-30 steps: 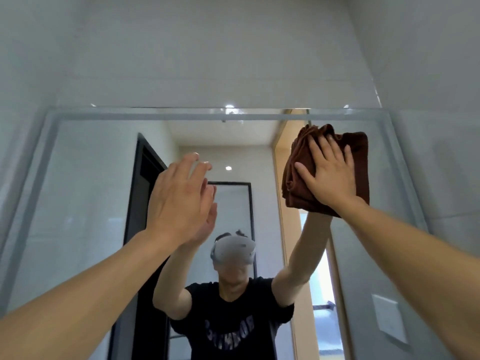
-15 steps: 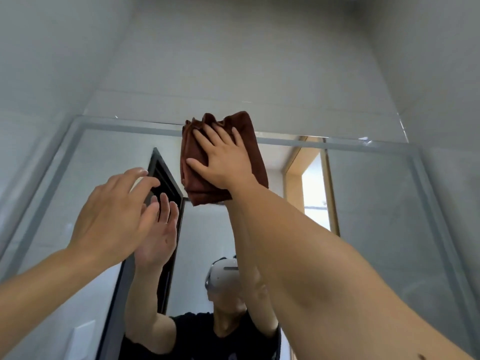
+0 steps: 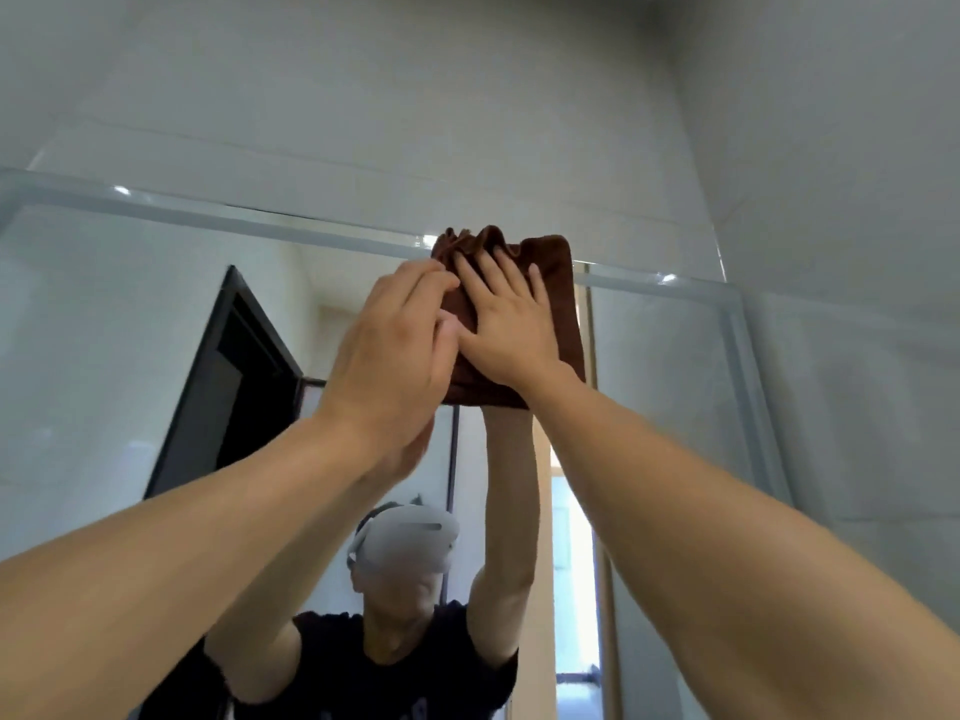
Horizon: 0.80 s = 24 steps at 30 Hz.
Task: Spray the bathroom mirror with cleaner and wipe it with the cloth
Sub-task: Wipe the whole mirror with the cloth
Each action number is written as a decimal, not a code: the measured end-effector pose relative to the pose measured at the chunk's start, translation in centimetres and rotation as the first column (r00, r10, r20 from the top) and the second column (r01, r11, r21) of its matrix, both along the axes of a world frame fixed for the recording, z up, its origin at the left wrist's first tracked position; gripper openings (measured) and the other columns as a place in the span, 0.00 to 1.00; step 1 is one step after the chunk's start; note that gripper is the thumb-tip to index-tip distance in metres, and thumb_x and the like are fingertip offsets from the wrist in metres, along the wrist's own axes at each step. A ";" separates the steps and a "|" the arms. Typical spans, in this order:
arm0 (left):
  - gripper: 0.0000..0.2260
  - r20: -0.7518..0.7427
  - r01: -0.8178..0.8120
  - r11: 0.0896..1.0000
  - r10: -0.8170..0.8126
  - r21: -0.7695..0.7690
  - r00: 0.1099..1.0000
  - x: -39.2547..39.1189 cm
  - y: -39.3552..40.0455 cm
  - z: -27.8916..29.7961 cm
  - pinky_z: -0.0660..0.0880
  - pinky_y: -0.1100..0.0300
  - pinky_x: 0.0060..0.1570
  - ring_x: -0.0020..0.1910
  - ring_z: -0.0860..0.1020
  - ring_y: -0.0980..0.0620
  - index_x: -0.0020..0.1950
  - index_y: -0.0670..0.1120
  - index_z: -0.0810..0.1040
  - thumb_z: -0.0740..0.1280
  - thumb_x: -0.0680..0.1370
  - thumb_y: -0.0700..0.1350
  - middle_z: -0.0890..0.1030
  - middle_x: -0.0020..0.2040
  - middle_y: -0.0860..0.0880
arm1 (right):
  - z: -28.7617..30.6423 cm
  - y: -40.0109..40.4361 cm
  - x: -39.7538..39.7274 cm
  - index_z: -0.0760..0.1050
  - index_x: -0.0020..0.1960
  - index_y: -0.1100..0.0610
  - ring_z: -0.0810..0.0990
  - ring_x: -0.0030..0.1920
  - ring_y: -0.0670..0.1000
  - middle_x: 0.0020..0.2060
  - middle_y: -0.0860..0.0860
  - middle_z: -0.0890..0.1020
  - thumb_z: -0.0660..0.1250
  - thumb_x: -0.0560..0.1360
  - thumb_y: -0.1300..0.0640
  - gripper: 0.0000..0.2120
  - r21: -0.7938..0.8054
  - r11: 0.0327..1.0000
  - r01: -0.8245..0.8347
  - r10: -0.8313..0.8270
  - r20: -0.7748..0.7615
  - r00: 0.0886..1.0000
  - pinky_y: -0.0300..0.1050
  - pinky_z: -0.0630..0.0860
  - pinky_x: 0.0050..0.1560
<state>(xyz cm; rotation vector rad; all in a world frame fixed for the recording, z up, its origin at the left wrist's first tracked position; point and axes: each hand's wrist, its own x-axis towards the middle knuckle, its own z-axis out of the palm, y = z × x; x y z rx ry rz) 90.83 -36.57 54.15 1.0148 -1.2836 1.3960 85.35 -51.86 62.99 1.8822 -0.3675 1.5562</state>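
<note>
We have the brown cloth (image 3: pixel 558 304) flat against the mirror (image 3: pixel 156 330), bunched right at its top edge, a little right of the middle of the glass; our right hand (image 3: pixel 511 330) lies on it with fingers straight and spread, pressing it to the surface rather than gripping it; our left hand (image 3: pixel 389 350) sits just beside, at the cloth's left edge, fingers bent forward and overlapping the right thumb, and we cannot tell whether it actually touches the fabric or holds any of it; the cloth stands taller than it is wide, its long side running down the glass; almost all the unwiped mirror lies below and to either side of the hands, so we judge the coming stroke has to run downward or sideways, with the right hand, already on the cloth, leading it
</note>
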 end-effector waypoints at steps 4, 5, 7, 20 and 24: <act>0.13 -0.049 0.218 0.975 -0.220 -0.048 0.974 -2.7 -2.3 1.2 0.69 0.66 0.56 0.55 0.77 0.49 0.62 0.37 0.77 0.56 0.82 0.37 0.79 0.57 0.42 | -0.9 1.1 -0.5 0.61 0.78 0.52 0.55 0.79 0.51 0.77 0.49 0.65 0.54 0.83 0.53 0.24 0.099 0.941 -0.324 0.335 -0.131 0.933 0.59 0.47 0.79; 0.14 -0.117 0.230 0.972 -0.234 -0.046 0.965 -2.4 -2.7 1.7 0.68 0.66 0.54 0.56 0.77 0.49 0.62 0.38 0.77 0.56 0.83 0.38 0.80 0.58 0.42 | -0.5 1.7 -1.4 0.62 0.78 0.54 0.57 0.79 0.52 0.76 0.50 0.66 0.54 0.83 0.59 0.23 0.269 0.822 -0.502 0.543 -0.107 0.833 0.55 0.48 0.79; 0.14 -0.257 0.207 0.978 -0.206 -0.021 0.944 -1.5 -3.9 2.7 0.67 0.65 0.54 0.58 0.76 0.49 0.65 0.40 0.76 0.55 0.84 0.40 0.79 0.60 0.42 | 0.2 2.1 -3.2 0.63 0.78 0.56 0.63 0.77 0.51 0.75 0.52 0.69 0.52 0.80 0.68 0.27 0.538 0.431 -0.724 0.826 0.088 0.557 0.47 0.56 0.78; 0.22 -0.258 -0.457 0.887 0.459 0.069 0.850 -2.9 -12.9 5.9 0.52 0.42 0.76 0.74 0.62 0.38 0.70 0.45 0.67 0.57 0.81 0.55 0.67 0.73 0.37 | -2.4 1.0 -10.7 0.75 0.70 0.57 0.75 0.68 0.49 0.66 0.52 0.79 0.55 0.80 0.67 0.22 0.447 0.412 -0.794 0.723 0.371 0.583 0.48 0.68 0.73; 0.26 -0.204 -0.476 0.875 0.484 0.087 0.851 -4.5 -14.2 7.1 0.47 0.41 0.78 0.76 0.60 0.41 0.76 0.45 0.63 0.53 0.81 0.56 0.66 0.75 0.43 | -4.7 -0.2 -14.1 0.74 0.70 0.54 0.73 0.69 0.51 0.67 0.51 0.78 0.55 0.79 0.66 0.22 0.403 0.689 -0.603 0.420 0.456 0.784 0.45 0.68 0.70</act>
